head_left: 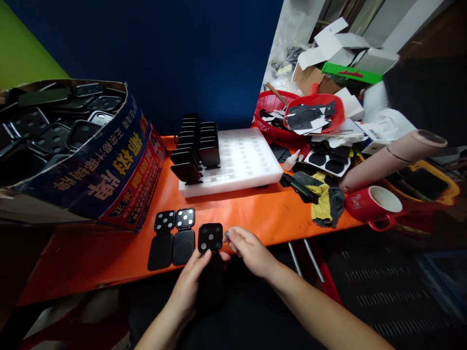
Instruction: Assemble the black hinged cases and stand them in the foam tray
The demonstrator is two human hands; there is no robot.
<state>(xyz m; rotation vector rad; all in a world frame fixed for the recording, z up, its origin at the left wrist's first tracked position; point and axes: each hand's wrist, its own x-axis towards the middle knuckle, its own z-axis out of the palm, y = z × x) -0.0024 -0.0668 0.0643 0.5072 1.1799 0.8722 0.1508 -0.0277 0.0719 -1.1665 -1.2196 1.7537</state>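
Note:
My left hand (191, 278) is closed around a black hinged case (215, 232), held open at the table's front edge. Its upper square panel faces up and carries several round grey discs; the lower part is dark and hard to make out. Just right of that panel, my right hand (251, 253) pinches a small round silvery disc (226, 234) between thumb and finger. To the left, two similar cases lie side by side, opened flat: one case (160, 250) and another case (183, 247), both with dotted upper panels.
A white foam block (248, 155) holds several upright black cases (209, 146). At left stands a printed carton (120, 180) full of black cases. On the right are a glue bottle (291, 160), gloves (324, 199), a red mug (372, 204), a pink flask (394, 158) and a red basket (270, 104).

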